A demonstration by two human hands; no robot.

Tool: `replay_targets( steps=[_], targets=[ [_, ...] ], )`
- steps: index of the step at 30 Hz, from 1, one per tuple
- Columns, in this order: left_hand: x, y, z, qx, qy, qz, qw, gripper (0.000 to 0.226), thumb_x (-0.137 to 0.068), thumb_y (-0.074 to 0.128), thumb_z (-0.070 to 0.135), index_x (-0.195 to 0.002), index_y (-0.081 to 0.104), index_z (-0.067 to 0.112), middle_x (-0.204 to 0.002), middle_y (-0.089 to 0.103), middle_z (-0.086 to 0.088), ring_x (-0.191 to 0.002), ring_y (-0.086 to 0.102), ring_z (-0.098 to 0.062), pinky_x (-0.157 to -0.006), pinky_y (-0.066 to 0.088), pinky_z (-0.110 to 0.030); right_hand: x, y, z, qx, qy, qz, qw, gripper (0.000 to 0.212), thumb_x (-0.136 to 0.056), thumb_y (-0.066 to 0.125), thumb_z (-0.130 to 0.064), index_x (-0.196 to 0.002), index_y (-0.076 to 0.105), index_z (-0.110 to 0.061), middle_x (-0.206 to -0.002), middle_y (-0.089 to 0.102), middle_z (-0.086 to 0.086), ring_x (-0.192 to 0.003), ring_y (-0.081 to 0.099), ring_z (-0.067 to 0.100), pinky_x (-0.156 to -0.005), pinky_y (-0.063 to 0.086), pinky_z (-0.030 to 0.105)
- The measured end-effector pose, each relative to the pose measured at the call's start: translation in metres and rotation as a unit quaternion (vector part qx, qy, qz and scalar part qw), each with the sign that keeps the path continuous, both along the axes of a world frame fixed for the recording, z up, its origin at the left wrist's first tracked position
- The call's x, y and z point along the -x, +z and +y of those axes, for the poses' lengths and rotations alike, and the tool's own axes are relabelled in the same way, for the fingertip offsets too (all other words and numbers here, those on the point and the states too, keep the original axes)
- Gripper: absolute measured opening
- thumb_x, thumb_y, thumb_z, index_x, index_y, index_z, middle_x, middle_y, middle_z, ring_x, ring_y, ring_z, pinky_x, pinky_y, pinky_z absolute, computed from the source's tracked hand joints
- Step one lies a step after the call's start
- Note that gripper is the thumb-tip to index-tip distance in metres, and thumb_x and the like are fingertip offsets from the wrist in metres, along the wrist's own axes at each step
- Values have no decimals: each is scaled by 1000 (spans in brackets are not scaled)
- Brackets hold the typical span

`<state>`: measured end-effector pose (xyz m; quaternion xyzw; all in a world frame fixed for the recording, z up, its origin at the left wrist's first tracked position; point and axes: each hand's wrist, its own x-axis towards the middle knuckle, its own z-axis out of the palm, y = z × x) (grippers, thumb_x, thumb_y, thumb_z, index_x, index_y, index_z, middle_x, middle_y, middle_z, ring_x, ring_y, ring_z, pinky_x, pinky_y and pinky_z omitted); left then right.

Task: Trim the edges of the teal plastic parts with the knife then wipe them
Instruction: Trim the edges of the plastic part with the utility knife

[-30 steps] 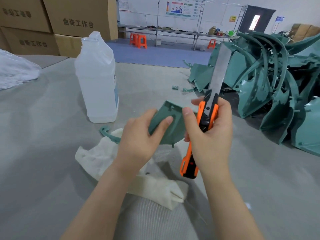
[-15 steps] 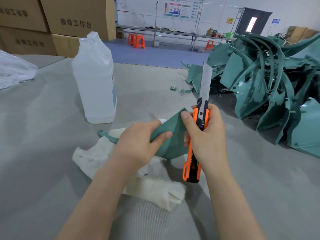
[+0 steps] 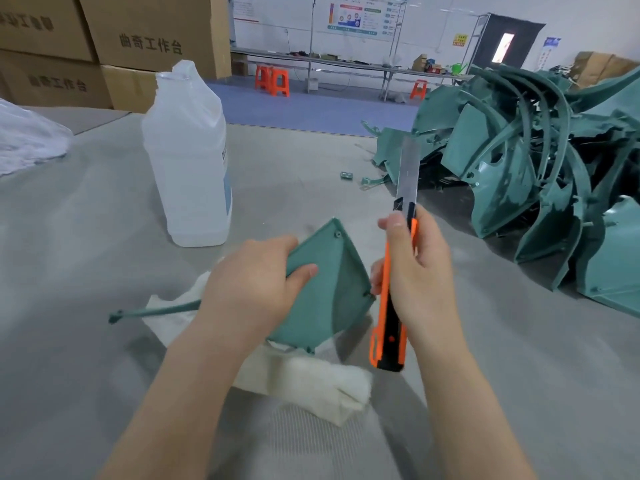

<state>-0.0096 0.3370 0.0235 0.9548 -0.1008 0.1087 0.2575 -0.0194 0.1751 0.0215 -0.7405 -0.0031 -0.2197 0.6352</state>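
By the desk's right edge, we judge the pile of teal parts to be thin, light, stiff shells, best taken by a flat panel rather than a rib. The translucent jug stands left of the middle, and we cannot make out its contents. Over the cloth near the front edge our left hand grips one part, thumb across its face. Our right hand wraps the knife, blade up, just beside it.
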Motion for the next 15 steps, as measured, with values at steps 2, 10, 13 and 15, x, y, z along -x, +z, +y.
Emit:
replay_targets(
  steps=[2, 10, 13, 15],
  targets=[
    [-2, -4, 5, 32, -2, 7, 999, 33, -92, 54, 42, -72, 46, 16, -73, 57, -5, -77, 56, -30, -67, 44, -39, 2, 5, -8, 5, 30, 15, 999, 23, -103, 38, -32, -99, 55, -18, -72, 60, 0, -42, 51, 15, -42, 45, 32],
    [-1, -6, 4, 23, -1, -13, 1000, 35, -91, 53, 45, -72, 43, 18, -66, 54, 0, -71, 56, -27, -60, 39, -35, 7, 3, -14, 87, 120, 152, 977, 24, -101, 41, -32, -90, 53, -14, -53, 56, -1, -39, 51, 17, -40, 44, 26],
    [0, -5, 2, 21, -9, -15, 1000, 34, -91, 53, 45, -74, 45, 17, -68, 56, -2, -72, 56, -28, -63, 44, -37, 6, 2, -13, 110, 130, 162, 972, 28, -102, 40, -32, -88, 53, -12, -50, 56, -1, -37, 51, 17, -38, 43, 25],
    [2, -4, 2, 26, -14, -17, 999, 33, -91, 53, 45, -76, 47, 17, -69, 57, -3, -73, 57, -29, -65, 46, -39, 5, 1, -12, 116, 134, 166, 970, 28, -102, 40, -32, -87, 54, -13, -50, 56, -1, -37, 51, 16, -38, 42, 25]
  ],
)
